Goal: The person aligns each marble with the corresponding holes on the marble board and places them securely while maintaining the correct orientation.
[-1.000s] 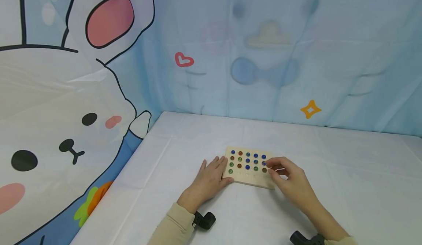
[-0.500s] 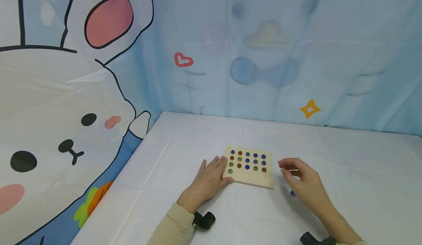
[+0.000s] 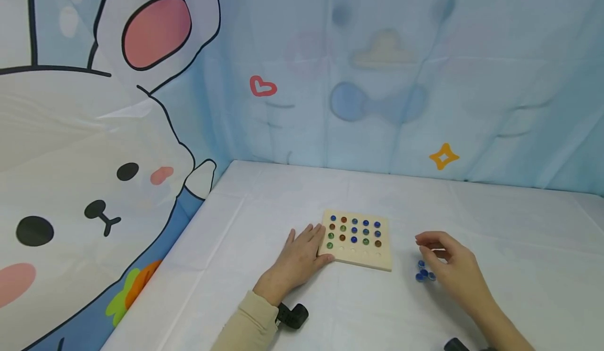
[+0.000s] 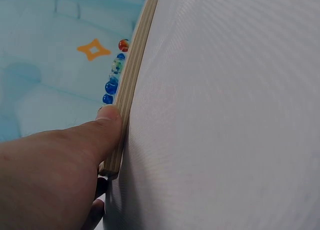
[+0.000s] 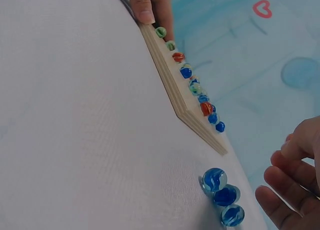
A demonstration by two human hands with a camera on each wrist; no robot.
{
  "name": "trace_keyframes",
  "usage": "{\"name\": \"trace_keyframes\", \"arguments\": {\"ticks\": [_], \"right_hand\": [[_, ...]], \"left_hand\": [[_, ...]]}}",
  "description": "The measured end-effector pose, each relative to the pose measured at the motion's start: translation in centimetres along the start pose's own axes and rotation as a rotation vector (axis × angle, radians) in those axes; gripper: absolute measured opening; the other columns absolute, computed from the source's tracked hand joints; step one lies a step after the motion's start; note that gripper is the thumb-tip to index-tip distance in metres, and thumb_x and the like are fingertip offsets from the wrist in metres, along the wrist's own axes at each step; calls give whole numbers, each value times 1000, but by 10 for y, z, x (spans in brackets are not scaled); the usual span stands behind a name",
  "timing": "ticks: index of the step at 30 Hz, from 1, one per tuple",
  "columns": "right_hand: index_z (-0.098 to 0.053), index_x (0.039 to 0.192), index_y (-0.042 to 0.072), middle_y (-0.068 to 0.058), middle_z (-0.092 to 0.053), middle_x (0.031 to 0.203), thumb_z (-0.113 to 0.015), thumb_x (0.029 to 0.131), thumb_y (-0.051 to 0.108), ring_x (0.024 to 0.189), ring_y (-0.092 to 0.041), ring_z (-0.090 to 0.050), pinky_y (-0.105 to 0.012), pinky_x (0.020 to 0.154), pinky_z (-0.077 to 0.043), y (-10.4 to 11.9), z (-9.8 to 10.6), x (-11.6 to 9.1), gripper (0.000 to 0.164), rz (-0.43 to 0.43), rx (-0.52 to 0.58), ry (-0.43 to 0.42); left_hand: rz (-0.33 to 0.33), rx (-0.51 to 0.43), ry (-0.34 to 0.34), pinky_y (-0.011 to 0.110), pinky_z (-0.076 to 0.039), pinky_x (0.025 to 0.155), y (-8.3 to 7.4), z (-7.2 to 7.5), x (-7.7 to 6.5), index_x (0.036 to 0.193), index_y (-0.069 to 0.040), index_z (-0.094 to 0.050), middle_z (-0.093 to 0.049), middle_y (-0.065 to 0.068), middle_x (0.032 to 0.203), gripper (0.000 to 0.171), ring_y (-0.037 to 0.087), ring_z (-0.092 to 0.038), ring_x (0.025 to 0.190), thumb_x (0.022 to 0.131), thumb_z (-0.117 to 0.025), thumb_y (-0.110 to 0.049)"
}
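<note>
A pale wooden board (image 3: pixel 360 259) with rows of small hollows lies on the table. Blue, green and reddish-brown glass marbles (image 3: pixel 354 230) fill its back rows, while the front row bears one green marble (image 3: pixel 330 245) at its left end beside bare hollows. My left hand (image 3: pixel 294 259) rests along the board's left side, fingers straight, thumb (image 4: pixel 107 115) pressing at the front left corner. My right hand (image 3: pixel 450 264) hovers right of the board with loosely bent fingers, nothing visible between them. Just below its fingertips sit several loose blue marbles (image 5: pixel 215 181), partly beside the hand.
A white cloth covers the table (image 3: pixel 255 204). Behind it hangs a light blue curtain (image 3: pixel 292 130), and at the left a printed rabbit cloth (image 3: pixel 141 136). A black wrist camera (image 3: pixel 293 316) sits on my left wrist.
My right hand has moved away from the board's right edge, rightward and slightly toward me, uncovering the loose blue marbles. The left hand and board have stayed in place.
</note>
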State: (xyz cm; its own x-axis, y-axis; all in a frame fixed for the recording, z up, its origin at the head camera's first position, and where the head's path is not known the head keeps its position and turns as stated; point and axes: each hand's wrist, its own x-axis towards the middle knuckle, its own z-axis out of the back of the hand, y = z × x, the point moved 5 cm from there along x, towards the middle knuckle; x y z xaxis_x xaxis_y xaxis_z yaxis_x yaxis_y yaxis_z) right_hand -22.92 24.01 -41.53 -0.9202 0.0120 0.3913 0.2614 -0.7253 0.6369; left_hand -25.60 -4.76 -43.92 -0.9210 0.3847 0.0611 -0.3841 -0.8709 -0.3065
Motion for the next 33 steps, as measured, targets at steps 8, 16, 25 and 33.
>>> {"name": "trace_keyframes", "arguments": {"ticks": [8,16,25,33], "right_hand": [[-67,112,8,-9,-72,107,-63,96,11,88,24,-46,-3,70,-45,-14,2,-7,17,-25,-11,5],[-65,115,9,-9,-71,109,-64,95,12,86,21,-46,-5,69,-46,-27,-5,-10,20,-102,-36,46],[-66,115,8,-8,-71,105,-65,95,12,81,15,-52,-11,66,-49,-32,-8,-12,21,-84,-21,73],[-67,111,8,-5,-71,100,-68,91,6,79,13,-53,-12,65,-50,-32,-10,-12,21,-47,-50,61]], "left_hand": [[8,21,2,55,-22,122,1,-1,0,156,-10,-30,-34,5,161,73,23,-30,151,99,-52,-49],[11,12,9,54,-21,123,1,-2,0,157,-11,-29,-33,4,162,73,23,-28,151,99,-52,-49],[10,10,5,56,-21,123,1,-2,0,157,-11,-29,-32,4,162,73,24,-28,151,99,-52,-49],[14,8,4,56,-21,122,0,-2,0,156,-11,-30,-33,4,162,71,24,-29,151,99,-53,-48]]}}
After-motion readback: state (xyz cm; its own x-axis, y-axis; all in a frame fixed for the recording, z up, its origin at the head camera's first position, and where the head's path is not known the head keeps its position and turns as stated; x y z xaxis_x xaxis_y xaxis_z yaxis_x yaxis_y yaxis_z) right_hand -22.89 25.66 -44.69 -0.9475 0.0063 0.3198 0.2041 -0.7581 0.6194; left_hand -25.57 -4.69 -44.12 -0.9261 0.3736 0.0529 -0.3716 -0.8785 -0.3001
